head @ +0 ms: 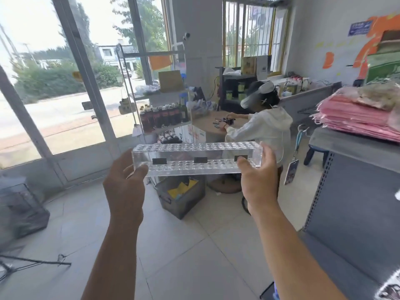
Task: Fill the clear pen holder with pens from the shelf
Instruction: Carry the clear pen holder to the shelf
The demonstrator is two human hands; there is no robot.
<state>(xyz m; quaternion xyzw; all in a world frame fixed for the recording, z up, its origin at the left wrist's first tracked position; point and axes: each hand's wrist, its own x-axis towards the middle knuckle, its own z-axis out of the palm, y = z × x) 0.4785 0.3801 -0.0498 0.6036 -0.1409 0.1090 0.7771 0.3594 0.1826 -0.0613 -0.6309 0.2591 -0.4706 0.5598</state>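
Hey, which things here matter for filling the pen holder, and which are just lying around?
For the job:
clear pen holder, no pens in it
left hand and right hand, one at each end

Just lying about:
pink packets
grey crate
bottles
blue stool

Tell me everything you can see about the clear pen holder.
The clear pen holder is a long rectangular rack of what looks like transparent acrylic, with rows of round holes in its top and lower tiers. Three small dark labels sit along its front. No pens show in it. It is held level in mid-air above the tiled floor, the left hand gripping its left end and the right hand its right end.
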